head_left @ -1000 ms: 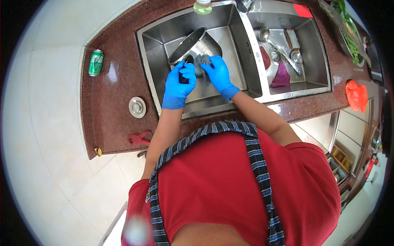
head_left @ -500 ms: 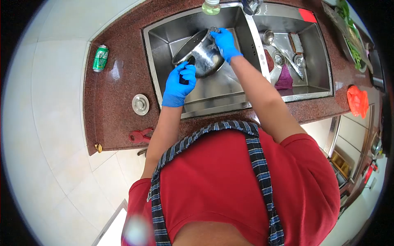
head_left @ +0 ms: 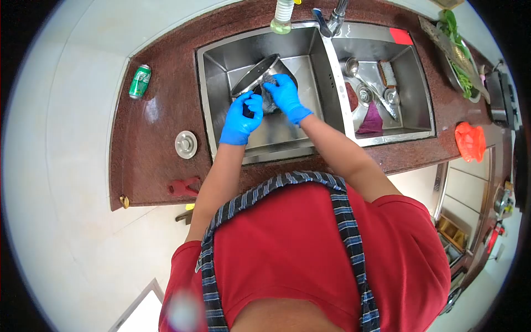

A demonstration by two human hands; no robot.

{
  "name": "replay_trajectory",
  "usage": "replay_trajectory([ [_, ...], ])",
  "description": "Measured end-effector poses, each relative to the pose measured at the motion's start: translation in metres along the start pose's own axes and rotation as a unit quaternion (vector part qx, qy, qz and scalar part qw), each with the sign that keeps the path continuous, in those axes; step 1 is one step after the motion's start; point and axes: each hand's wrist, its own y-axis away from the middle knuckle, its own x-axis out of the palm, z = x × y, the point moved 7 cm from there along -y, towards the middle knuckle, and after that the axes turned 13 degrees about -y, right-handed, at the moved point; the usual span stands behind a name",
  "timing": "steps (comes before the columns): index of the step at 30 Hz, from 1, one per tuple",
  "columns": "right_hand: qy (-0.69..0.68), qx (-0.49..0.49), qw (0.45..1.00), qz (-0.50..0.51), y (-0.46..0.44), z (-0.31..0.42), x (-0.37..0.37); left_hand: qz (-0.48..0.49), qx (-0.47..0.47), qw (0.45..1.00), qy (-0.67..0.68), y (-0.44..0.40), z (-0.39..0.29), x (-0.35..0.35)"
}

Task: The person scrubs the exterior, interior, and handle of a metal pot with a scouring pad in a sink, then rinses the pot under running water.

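Note:
My left hand (head_left: pixel 242 119), in a blue glove, is closed around the black handle (head_left: pixel 247 111) of a metal pot (head_left: pixel 258 74). The pot is tilted on its side inside the large left basin (head_left: pixel 287 137), its opening turned away from me. My right hand (head_left: pixel 286 97), gloved in blue too, presses a grey steel wool scrubber (head_left: pixel 269 81) against the pot's outer wall, close to the handle. My fingers partly cover the scrubber and that side of the pot.
In the right basin (head_left: pixel 412 113) lie a ladle (head_left: pixel 352 67), a brush (head_left: pixel 388 74) and a purple cloth (head_left: pixel 371 120). A soap bottle (head_left: pixel 281 25) and faucet (head_left: pixel 336 23) stand behind. Left on the counter are a green can (head_left: pixel 140 82), a drain plug (head_left: pixel 186 144) and a red tool (head_left: pixel 183 187).
My right hand has moved the scrubber left and down along the pot's wall, nearer my left hand. My left hand keeps its hold on the handle. The camera view has shifted slightly.

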Motion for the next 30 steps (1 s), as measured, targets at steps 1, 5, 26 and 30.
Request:
replay_trajectory([
  [1,0.004,-0.006,1.0,0.005,0.0,-0.001,-0.01,0.008,0.003,1.0,0.002,-0.001,0.004,0.0],
  [5,-0.219,0.143,0.965,0.004,-0.012,-0.003,-0.042,-0.035,0.055,0.996,-0.064,-0.008,0.017,-0.012],
  [26,-0.271,0.119,0.955,0.019,-0.157,0.064,-0.122,-0.215,0.107,0.897,-0.37,0.018,0.03,-0.039],
  [30,-0.228,0.168,0.953,0.105,-0.165,0.056,-0.115,-0.233,0.088,0.868,-0.431,0.025,0.024,-0.037],
])
